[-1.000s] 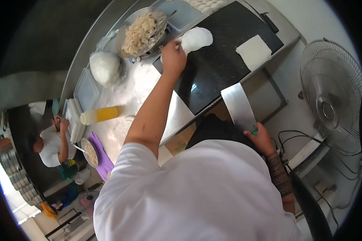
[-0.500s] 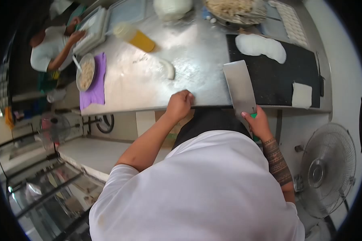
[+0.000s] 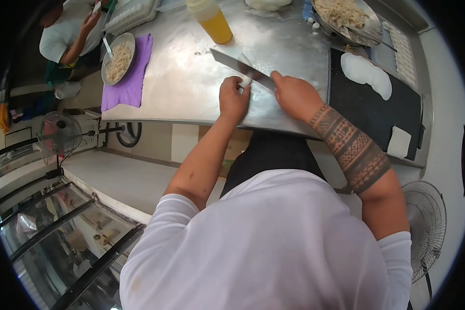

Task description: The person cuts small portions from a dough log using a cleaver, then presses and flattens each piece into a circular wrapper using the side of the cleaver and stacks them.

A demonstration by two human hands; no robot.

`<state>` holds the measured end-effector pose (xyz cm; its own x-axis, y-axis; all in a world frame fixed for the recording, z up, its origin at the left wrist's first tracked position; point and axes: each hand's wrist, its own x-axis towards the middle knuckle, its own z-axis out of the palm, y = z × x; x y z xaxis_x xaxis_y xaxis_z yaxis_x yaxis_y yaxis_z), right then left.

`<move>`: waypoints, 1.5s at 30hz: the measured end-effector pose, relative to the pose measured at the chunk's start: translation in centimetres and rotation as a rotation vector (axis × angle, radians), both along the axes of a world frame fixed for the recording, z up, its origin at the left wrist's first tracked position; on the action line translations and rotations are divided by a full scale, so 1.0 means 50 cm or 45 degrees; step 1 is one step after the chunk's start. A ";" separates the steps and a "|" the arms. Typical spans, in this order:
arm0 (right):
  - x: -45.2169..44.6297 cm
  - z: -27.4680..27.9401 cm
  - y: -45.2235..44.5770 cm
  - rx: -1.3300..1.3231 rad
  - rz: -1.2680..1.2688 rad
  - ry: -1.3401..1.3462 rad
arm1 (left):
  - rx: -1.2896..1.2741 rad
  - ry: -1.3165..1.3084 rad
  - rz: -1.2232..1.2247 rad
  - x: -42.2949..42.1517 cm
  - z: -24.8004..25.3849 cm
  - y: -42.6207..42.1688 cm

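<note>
My right hand (image 3: 296, 95) is closed round the handle of a wide-bladed cleaver (image 3: 243, 69), whose blade lies across a small strip of white dough (image 3: 246, 63) on the steel table (image 3: 175, 77). At the near end of that strip, my left hand (image 3: 234, 97) grips the dough between thumb and fingers. Just beyond the blade stands a squeeze bottle of yellow liquid (image 3: 212, 21). To the right, a flattened white dough sheet (image 3: 367, 75) and a square white piece (image 3: 399, 142) rest on a black board (image 3: 346, 106).
A bowl of filling (image 3: 120, 61) with a spoon sits on a purple cloth (image 3: 139, 77) at left. Back right are a large bowl of filling (image 3: 346, 15) and a tray of dough pieces (image 3: 402, 57). Another person (image 3: 70, 33) works at back left. A fan (image 3: 423, 222) stands at right.
My left hand has gone from the black board's dough to the dough strip on the steel. The cleaver has swung from the table's front edge left over that strip.
</note>
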<state>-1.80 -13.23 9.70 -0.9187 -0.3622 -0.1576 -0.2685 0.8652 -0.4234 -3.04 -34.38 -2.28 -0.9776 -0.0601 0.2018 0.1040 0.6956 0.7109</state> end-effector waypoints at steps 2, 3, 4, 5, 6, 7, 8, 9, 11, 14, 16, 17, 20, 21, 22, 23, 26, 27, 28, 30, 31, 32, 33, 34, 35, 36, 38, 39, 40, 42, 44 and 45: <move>-0.019 0.010 -0.037 0.045 0.073 0.009 | 0.027 0.006 -0.019 0.003 0.001 -0.005; -0.024 0.015 -0.053 0.068 0.105 -0.003 | 0.043 0.010 -0.020 0.004 0.003 -0.005; -0.029 0.015 -0.063 0.091 0.138 -0.015 | 0.059 0.014 -0.022 0.004 0.004 -0.006; -0.032 0.000 -0.068 0.073 0.124 -0.005 | 0.066 -0.009 -0.039 0.003 0.006 -0.007; -0.032 -0.019 -0.076 0.054 0.109 0.006 | 0.059 -0.015 -0.048 0.000 0.005 -0.011; -0.032 -0.036 -0.080 0.034 0.092 0.017 | 0.052 -0.022 -0.060 -0.001 0.004 -0.013; -0.035 -0.051 -0.084 0.030 0.082 -0.006 | 0.046 -0.027 -0.075 0.000 0.005 -0.014; -0.042 -0.051 -0.093 0.026 0.066 -0.020 | 0.010 -0.015 -0.067 -0.002 0.007 -0.015; -0.037 -0.058 -0.091 -0.025 0.008 -0.025 | -0.064 0.015 -0.074 0.001 0.017 -0.016; 0.004 -0.053 -0.060 -0.193 -0.187 -0.055 | 0.181 -0.019 -0.035 0.000 0.028 -0.038; 0.075 -0.018 -0.011 -0.359 -0.402 -0.064 | 0.139 0.033 -0.209 -0.002 0.024 -0.067; 0.112 -0.016 0.024 -0.460 -0.523 -0.049 | 0.180 -0.012 -0.292 0.003 0.039 -0.063; 0.263 -0.053 0.145 -0.848 -0.951 -0.015 | 0.219 -0.142 -0.602 -0.007 0.084 0.003; 0.315 -0.056 0.176 -1.075 -1.186 -0.213 | 0.185 -0.171 -0.738 -0.009 0.096 0.044; 0.368 -0.058 0.208 -1.302 -1.459 -0.371 | 0.145 -0.205 -0.870 -0.001 0.112 0.086; 0.418 -0.087 0.236 -1.401 -1.580 -0.301 | 0.196 -0.196 -0.988 0.005 0.132 0.151; 0.535 -0.141 0.274 -1.576 -1.849 -0.191 | 0.169 0.108 -1.518 0.009 0.149 0.348; 0.562 -0.149 0.272 -1.614 -1.918 -0.175 | 0.176 0.129 -1.659 0.012 0.139 0.404; 0.581 -0.156 0.264 -1.630 -1.979 -0.166 | 0.064 0.144 -1.783 0.014 0.135 0.452; 0.610 -0.171 0.251 -1.662 -2.076 -0.164 | -0.157 0.180 -1.955 0.011 0.082 0.506; 0.624 -0.183 0.246 -1.649 -2.088 -0.189 | -0.207 0.182 -1.988 0.012 0.068 0.510; 0.638 -0.195 0.239 -1.635 -2.092 -0.215 | -0.257 0.187 -2.015 0.005 0.058 0.508; 0.646 -0.200 0.238 -1.617 -2.101 -0.248 | -0.304 0.185 -2.041 -0.001 0.069 0.513; 0.656 -0.203 0.240 -1.614 -2.092 -0.245 | -0.377 0.270 -2.041 -0.001 0.079 0.516; 0.665 -0.205 0.242 -1.608 -2.079 -0.244 | -0.450 0.357 -2.033 0.000 0.090 0.513; 0.670 -0.202 0.248 -1.599 -2.058 -0.238 | -0.519 0.450 -2.017 0.008 0.120 0.515; 0.655 -0.167 0.300 -1.572 -2.024 -0.166 | -0.644 0.584 -1.931 0.031 0.166 0.552; 0.640 -0.140 0.332 -1.557 -2.009 -0.137 | -0.546 0.626 -1.870 0.050 0.167 0.578; 0.620 -0.113 0.372 -1.554 -2.015 -0.034 | -0.446 0.670 -1.808 0.067 0.162 0.606; 0.572 -0.045 0.472 -1.532 -1.997 0.186 | -0.590 0.583 -1.803 0.096 0.109 0.640; 0.529 0.033 0.556 -1.548 -1.936 0.358 | -0.668 0.458 -1.820 0.125 0.046 0.644; 0.510 0.062 0.589 -1.583 -1.907 0.439 | -0.734 0.438 -1.895 0.133 0.060 0.649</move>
